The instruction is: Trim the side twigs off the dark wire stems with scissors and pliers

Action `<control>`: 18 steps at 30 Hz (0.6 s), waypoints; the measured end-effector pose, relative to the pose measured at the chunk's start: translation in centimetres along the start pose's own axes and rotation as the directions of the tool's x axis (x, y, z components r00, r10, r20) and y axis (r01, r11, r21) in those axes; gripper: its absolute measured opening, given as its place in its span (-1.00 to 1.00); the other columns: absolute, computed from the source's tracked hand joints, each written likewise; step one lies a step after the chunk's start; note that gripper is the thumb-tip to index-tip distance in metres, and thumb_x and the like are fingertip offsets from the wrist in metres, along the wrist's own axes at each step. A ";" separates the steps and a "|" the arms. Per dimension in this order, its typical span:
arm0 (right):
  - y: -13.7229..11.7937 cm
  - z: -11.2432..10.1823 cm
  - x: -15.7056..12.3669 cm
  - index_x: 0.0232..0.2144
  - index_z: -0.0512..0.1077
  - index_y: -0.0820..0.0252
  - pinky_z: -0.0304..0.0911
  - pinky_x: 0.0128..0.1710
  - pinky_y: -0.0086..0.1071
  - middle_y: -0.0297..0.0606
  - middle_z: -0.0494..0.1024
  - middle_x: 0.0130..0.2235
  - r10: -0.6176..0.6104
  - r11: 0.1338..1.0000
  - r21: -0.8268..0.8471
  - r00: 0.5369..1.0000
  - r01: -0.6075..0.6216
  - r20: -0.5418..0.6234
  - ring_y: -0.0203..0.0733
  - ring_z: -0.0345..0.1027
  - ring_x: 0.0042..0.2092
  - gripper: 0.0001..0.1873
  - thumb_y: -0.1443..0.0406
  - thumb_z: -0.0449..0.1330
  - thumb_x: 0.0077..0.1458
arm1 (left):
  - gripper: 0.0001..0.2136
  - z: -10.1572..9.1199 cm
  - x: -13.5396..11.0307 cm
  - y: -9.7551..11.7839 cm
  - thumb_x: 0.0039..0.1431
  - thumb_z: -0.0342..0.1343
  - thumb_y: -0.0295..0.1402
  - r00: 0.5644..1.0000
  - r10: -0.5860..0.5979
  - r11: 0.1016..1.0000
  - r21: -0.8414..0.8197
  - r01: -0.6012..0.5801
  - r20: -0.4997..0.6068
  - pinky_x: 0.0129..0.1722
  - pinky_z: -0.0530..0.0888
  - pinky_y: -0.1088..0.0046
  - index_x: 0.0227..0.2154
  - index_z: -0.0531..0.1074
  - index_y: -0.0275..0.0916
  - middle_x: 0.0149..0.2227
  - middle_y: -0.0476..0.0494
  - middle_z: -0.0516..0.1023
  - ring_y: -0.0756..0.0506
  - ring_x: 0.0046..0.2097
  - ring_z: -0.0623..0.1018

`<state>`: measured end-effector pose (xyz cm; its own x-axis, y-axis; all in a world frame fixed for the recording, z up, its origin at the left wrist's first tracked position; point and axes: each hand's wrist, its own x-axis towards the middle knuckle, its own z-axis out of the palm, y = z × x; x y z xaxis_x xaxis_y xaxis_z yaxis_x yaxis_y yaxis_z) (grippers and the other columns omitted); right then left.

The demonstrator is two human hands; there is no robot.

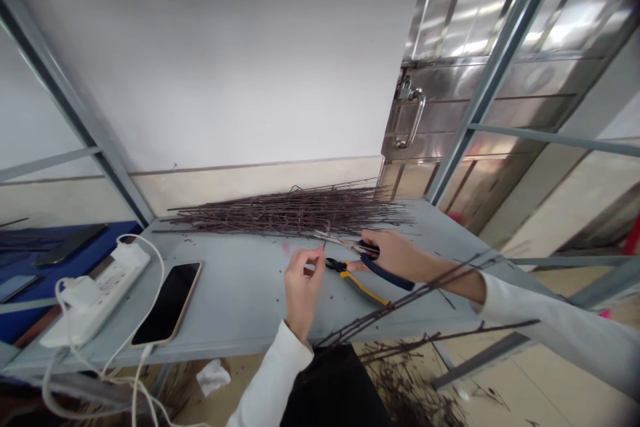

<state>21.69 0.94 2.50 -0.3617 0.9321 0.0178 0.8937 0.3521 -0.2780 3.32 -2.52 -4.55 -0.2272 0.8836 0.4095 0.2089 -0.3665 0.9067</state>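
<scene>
My left hand (303,283) is pinched, with thumb and forefinger together at the front. Something thin and dark seems to be at its fingertips, too small to make out. Just to the right, my right hand (395,255) grips scissors (384,272) with dark blue handles. Their silver blades point left, slightly apart, towards the left fingertips. Beneath them on the grey table lie pliers (361,285) with yellow and black handles. Behind both hands a heap of thin dark twigs (285,210) lies along the table's back edge.
A phone (169,300) lies left on the table (235,293), beside a white power strip (103,293) with cables. Several long twigs (395,307) stick out over the front edge, under my right forearm. More twigs (415,387) litter the floor. Metal posts (500,67) flank the table.
</scene>
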 end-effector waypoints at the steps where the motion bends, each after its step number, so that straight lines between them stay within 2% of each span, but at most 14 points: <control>1: 0.2 0.0 0.0 -0.56 0.07 0.13 -0.06 -0.50 -0.43 -0.35 0.34 -0.54 -0.002 1.000 -0.005 1.000 0.002 -0.004 -0.25 0.20 -0.49 -0.49 -0.14 0.11 -0.08 | -0.89 0.1 0.0 0.0 0.09 0.09 -0.33 1.000 -0.002 1.000 0.005 0.002 -0.012 -0.50 0.40 0.56 -0.46 0.47 -0.22 -0.41 -0.06 0.50 -0.02 -0.37 0.49; 7: 0.7 -0.5 -0.7 -0.49 0.10 0.12 0.04 -0.48 -0.41 -0.31 0.40 -0.49 -0.026 0.998 0.055 0.997 0.022 0.066 -0.19 0.27 -0.44 -0.56 -0.09 0.10 -0.06 | -0.84 0.5 -0.1 0.1 0.10 0.10 -0.30 0.999 -0.027 1.000 -0.001 0.027 -0.033 -0.55 0.38 0.57 -0.31 0.52 -0.21 -0.38 -0.09 0.52 -0.02 -0.38 0.49; 10: 2.3 -0.8 -1.3 -0.43 0.11 0.12 0.13 -0.44 -0.39 -0.26 0.44 -0.42 -0.073 0.992 0.111 0.993 0.063 0.090 -0.19 0.31 -0.41 -0.58 -0.06 0.11 -0.05 | -0.79 0.1 0.4 -0.1 0.11 0.09 -0.26 0.995 -0.060 0.997 -0.051 0.057 -0.075 -0.63 0.34 0.60 -0.26 0.50 -0.24 -0.43 -0.09 0.50 0.00 -0.43 0.47; 13: 6.1 -0.4 -2.0 -0.46 0.10 0.11 0.18 -0.43 -0.35 -0.25 0.43 -0.46 -0.070 0.993 0.094 0.997 0.065 0.044 -0.18 0.30 -0.45 -0.61 -0.04 0.11 -0.04 | -0.76 -0.5 0.8 -0.2 0.09 0.12 -0.23 0.993 -0.100 0.989 -0.113 0.092 -0.062 -0.68 0.32 0.62 -0.24 0.49 -0.25 -0.47 -0.06 0.47 0.02 -0.48 0.44; 16: 11.9 1.0 -2.9 -0.55 0.12 0.08 0.20 -0.46 -0.28 -0.26 0.41 -0.53 0.056 0.998 0.031 0.998 -0.056 -0.013 -0.12 0.32 -0.48 -0.60 -0.05 0.13 -0.10 | -0.76 -0.7 0.8 0.0 0.08 0.14 -0.22 0.992 -0.121 0.980 -0.162 0.113 -0.041 -0.68 0.33 0.64 -0.24 0.49 -0.25 -0.47 -0.06 0.47 0.02 -0.47 0.45; 18: 15.7 2.5 -3.7 -0.59 0.14 0.07 0.21 -0.46 -0.22 -0.20 0.43 -0.53 0.104 0.994 -0.007 0.991 -0.105 -0.081 -0.04 0.33 -0.49 -0.63 -0.02 0.17 -0.14 | -0.75 -0.6 0.6 0.3 0.07 0.15 -0.22 0.991 -0.126 0.974 -0.197 0.116 -0.038 -0.69 0.33 0.65 -0.24 0.49 -0.25 -0.47 -0.05 0.46 0.03 -0.48 0.44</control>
<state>36.43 2.79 -4.28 -0.2436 0.9676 0.0668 0.9287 0.2525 -0.2715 2.66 -2.23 -3.95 -0.2880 0.9108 0.2960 -0.0104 -0.3120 0.9500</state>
